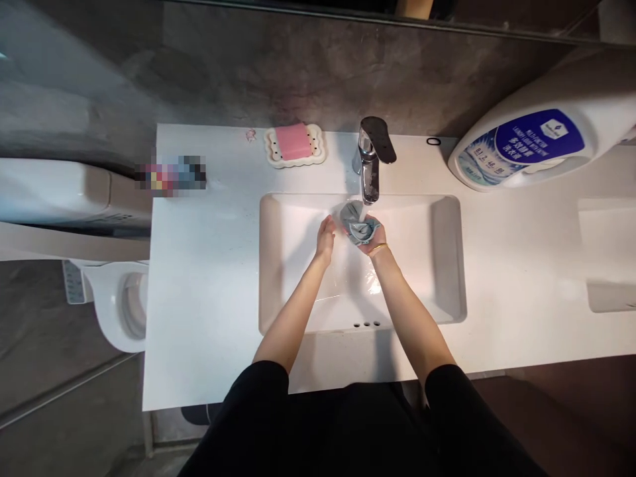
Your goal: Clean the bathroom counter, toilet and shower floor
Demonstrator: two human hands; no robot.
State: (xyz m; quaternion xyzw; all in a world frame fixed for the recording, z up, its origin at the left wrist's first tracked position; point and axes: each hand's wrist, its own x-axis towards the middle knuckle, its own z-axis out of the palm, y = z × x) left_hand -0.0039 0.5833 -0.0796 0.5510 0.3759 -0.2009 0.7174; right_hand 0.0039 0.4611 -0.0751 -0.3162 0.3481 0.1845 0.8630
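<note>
Crumpled grey-blue cloth (358,230) held under running water (363,212)

A person in a black short-sleeved top (358,430) cradles the cloth in the right hand (378,237), fingers grasping it and partly hidden by it, beneath a shiny chrome tap (369,175) over a white rectangular basin (446,265). The left hand (325,240), fingers released and loosely bent, hovers just beside. A pink rectangular block (293,141) rests on a cream scalloped dish (318,154).

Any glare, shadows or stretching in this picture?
Head view: glare glints in the sink; a shadow lies left of the left hand; pixelation blots the back left of the counter; the big bottle looks stretched, perhaps by a wide lens.
</note>
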